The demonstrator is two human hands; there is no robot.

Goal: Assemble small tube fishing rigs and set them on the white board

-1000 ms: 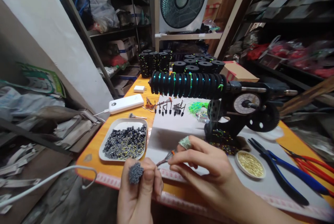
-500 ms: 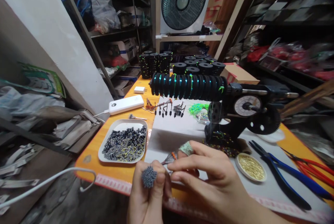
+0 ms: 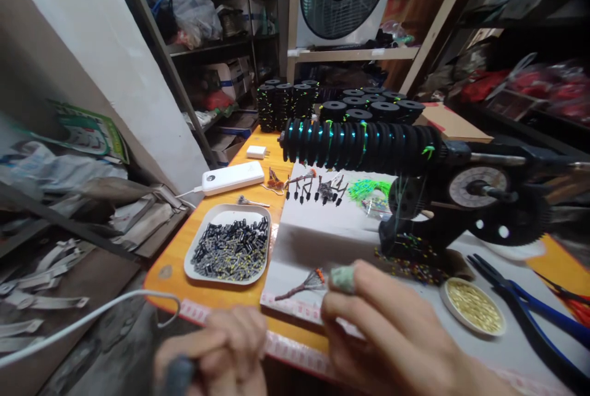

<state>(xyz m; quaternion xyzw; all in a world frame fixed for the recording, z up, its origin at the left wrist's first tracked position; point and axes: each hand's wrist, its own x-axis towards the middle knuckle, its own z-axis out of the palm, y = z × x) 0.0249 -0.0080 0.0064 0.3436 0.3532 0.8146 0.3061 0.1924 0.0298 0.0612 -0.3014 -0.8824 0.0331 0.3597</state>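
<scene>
My left hand [image 3: 221, 347] is closed around a bundle of thin dark grey strands [image 3: 179, 374], whose blurred end pokes out at the lower left. Apart from it, on the right, is my right hand [image 3: 382, 322], fingers curled with thumb and fingertips drawn together; motion blur hides anything between them. Green tape [image 3: 342, 279] wraps one of its fingers. Just left of those fingertips, a brown twisted-stem bundle with fanned wires and orange tips [image 3: 306, 285] lies on the white board [image 3: 295, 254].
A white tray [image 3: 188, 261] of small black and grey tubes stands left. Behind the board is a black geared winder [image 3: 405, 199] carrying a row of black discs [image 3: 359, 145]. A dish [image 3: 500, 325] of gold bits and blue-handled pliers [image 3: 520, 316] lie right; a white power bank [image 3: 233, 178] sits behind the tray.
My hands have moved apart. The left went left and down with the grey bundle; the right stays near the board. The orange-tipped bundle now shows fully. The whole view has shifted slightly.
</scene>
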